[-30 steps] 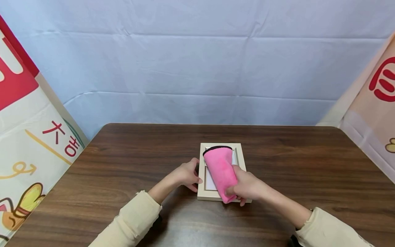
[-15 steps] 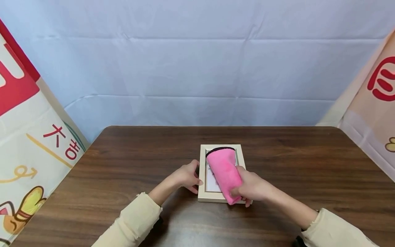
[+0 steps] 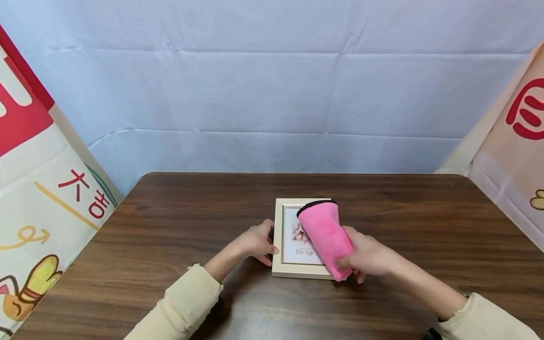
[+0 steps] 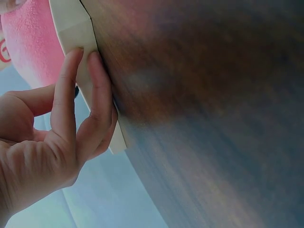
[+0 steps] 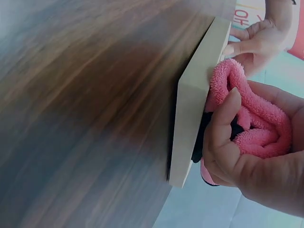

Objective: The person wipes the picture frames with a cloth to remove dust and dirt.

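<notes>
A cream picture frame [image 3: 278,236] lies flat on the wooden table, its printed insert with flowers and "free style" lettering partly showing. At its left edge is my left hand [image 3: 257,241]; in the left wrist view several fingertips press the frame's side [image 4: 85,35], with the thumb reaching over its top. My right hand [image 3: 367,255] grips a folded pink plush cloth [image 3: 325,229] with black edging. The cloth lies slanted across the frame's right side, covering part of the glass. In the right wrist view, my fingers curl round the cloth's rolled layers [image 5: 263,128].
The brown wooden table [image 3: 191,203] spreads around the frame on all sides. Behind it hangs a pale blue-white cloth backdrop [image 3: 272,94]. Printed banners stand at the left [image 3: 42,189] and right [image 3: 514,156].
My right hand has slid the pink cloth rightward across the frame, uncovering the lettering and flowers on the insert. The left hand stays at the frame's left edge.
</notes>
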Action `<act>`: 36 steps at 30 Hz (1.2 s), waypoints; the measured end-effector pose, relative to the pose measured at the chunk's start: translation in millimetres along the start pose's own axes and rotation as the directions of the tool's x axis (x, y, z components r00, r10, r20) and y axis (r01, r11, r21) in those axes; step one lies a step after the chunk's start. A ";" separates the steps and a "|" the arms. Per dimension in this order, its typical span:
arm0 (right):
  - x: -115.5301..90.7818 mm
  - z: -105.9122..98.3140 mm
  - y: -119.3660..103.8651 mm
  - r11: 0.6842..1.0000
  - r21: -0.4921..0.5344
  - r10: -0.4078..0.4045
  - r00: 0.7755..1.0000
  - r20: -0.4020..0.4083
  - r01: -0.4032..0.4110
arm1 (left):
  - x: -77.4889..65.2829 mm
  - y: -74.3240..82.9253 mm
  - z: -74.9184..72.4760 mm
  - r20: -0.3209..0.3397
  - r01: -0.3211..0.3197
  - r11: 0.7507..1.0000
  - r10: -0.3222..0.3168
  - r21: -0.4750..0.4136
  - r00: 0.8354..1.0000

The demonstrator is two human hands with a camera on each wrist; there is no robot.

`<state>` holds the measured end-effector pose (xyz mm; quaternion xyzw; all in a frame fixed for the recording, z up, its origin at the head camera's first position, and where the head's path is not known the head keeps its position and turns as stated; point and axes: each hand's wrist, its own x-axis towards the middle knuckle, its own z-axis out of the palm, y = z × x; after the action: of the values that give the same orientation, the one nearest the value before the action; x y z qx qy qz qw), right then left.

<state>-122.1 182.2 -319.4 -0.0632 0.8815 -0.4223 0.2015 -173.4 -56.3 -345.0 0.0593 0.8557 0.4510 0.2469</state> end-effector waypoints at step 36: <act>15.6 39.6 -28.4 0.997 0.074 -0.034 0.999 0.006 0.033 | -0.7 0.8 -1.3 0.003 -0.003 1.000 0.002 0.008 1.000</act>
<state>-121.8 131.3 -324.5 -0.0721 0.8634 -0.4576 0.1998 -173.5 -57.0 -343.4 0.0620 0.8569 0.4479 0.2474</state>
